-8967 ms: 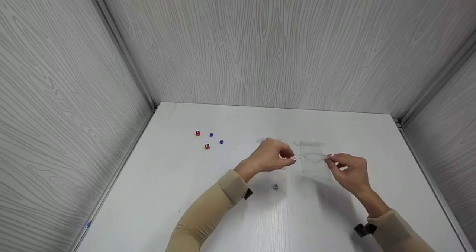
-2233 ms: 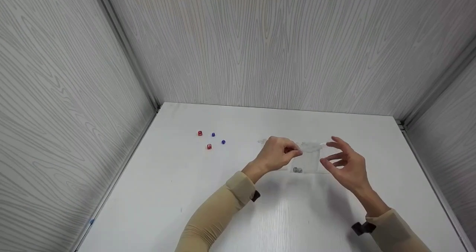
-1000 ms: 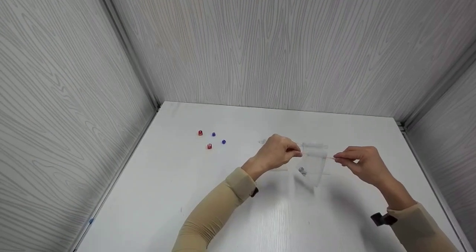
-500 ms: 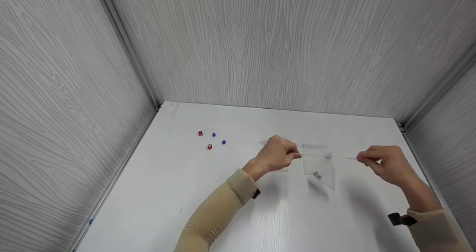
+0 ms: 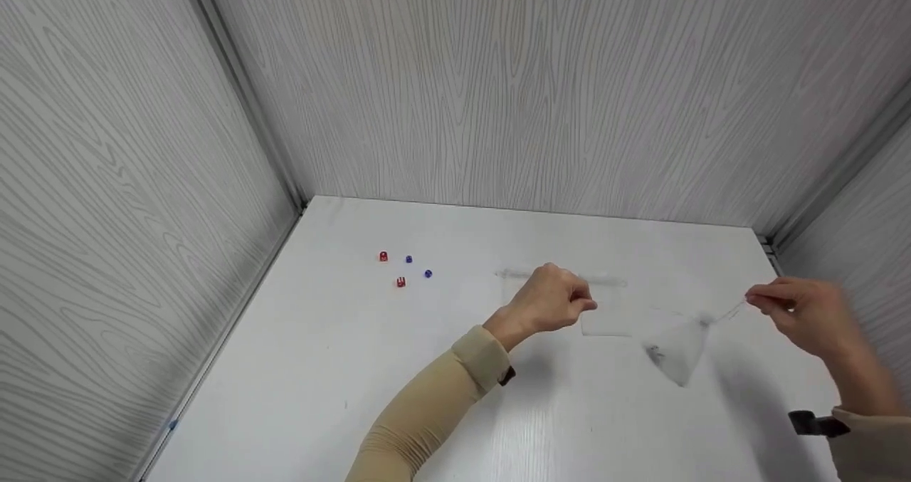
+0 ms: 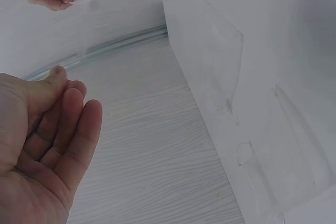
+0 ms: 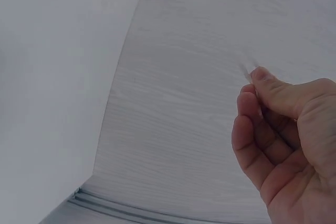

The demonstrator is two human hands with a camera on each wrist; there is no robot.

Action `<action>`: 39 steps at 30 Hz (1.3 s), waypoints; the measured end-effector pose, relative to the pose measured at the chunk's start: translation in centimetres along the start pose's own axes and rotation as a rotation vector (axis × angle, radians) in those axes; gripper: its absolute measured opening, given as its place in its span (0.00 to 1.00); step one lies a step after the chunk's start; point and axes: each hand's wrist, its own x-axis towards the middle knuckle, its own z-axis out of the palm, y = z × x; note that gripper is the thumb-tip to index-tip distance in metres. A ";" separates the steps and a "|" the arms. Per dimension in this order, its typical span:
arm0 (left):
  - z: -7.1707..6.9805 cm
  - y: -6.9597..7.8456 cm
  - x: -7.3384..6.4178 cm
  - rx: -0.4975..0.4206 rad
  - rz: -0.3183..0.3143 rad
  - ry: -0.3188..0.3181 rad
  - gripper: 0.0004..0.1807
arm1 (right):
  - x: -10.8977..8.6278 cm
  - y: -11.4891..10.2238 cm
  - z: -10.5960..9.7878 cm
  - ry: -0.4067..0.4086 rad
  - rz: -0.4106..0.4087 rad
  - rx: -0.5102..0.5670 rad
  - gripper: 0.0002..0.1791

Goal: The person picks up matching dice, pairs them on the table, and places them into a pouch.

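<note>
"Which step's this?"

"Cinching the bag (image 5: 681, 354), I'd guess. The right hand (image 5: 806, 315) pinches its string (image 5: 731, 312), the bag aslant above the desk (image 5: 285, 375); the left hand (image 5: 545, 300) is curled, apparently empty."

"And next?"

"A gentle set-down, probably."

No readable text or numbers. Pips on red dice (image 5: 401, 282), 8 o'clock, too small; bagged dice (image 5: 655, 354), 4 o'clock, blurred.

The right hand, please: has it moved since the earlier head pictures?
Yes. In the head view, the right hand has moved right, away from the nearer red die, which lies where it was; the sheer pouch has come along.
</note>
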 end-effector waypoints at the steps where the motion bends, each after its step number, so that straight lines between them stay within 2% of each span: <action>1: 0.1 0.1 0.1 -0.004 0.000 0.002 0.10 | -0.2 0.2 -0.3 -0.001 0.027 -0.015 0.19; 4: 0.6 0.4 0.5 -0.021 -0.007 0.010 0.10 | -0.6 0.6 -0.7 -0.011 0.063 -0.055 0.17; 7: 1.3 0.9 0.9 -0.047 -0.024 0.003 0.09 | -0.4 0.5 -0.6 -0.007 0.045 -0.039 0.16; 11: 2.6 1.8 1.5 -0.079 -0.047 -0.052 0.10 | 0.1 -0.2 -0.2 0.012 0.024 0.018 0.17; 15: 4.0 3.0 2.5 -0.041 -0.070 -0.101 0.12 | 0.7 -1.2 0.0 0.018 0.031 0.095 0.17; 17: 4.6 3.6 3.0 -0.017 -0.104 -0.123 0.19 | 0.9 -1.7 0.2 0.024 0.037 0.150 0.17; 19: 5.3 4.2 3.6 -0.011 -0.158 -0.157 0.32 | 1.2 -2.2 0.4 0.028 0.037 0.198 0.17; 22: 6.4 4.7 4.4 -0.053 -0.228 -0.214 0.47 | 1.6 -3.0 1.0 0.013 0.029 0.271 0.18; 24: 7.0 4.8 5.0 -0.086 -0.242 -0.253 0.50 | 1.9 -3.4 1.4 -0.005 0.010 0.314 0.19; 26: 7.6 4.8 5.6 -0.123 -0.228 -0.289 0.49 | 2.0 -3.6 1.7 -0.028 -0.008 0.349 0.21; 29: 8.3 5.1 6.4 -0.159 -0.208 -0.325 0.38 | 2.1 -3.8 1.7 -0.054 -0.022 0.372 0.21; 32: 9.0 5.8 6.8 -0.186 -0.187 -0.317 0.19 | 1.8 -3.9 1.4 -0.075 -0.009 0.354 0.19; 34: 9.6 6.4 6.8 -0.186 -0.180 -0.280 0.13 | 1.6 -4.0 1.1 -0.087 0.010 0.354 0.18; 36: 10.2 6.9 6.8 -0.166 -0.186 -0.237 0.14 | 1.3 -4.0 1.0 -0.093 0.015 0.358 0.18; 39: 11.2 7.1 6.8 -0.134 -0.234 -0.190 0.29 | 1.1 -3.5 1.0 -0.092 0.003 0.389 0.18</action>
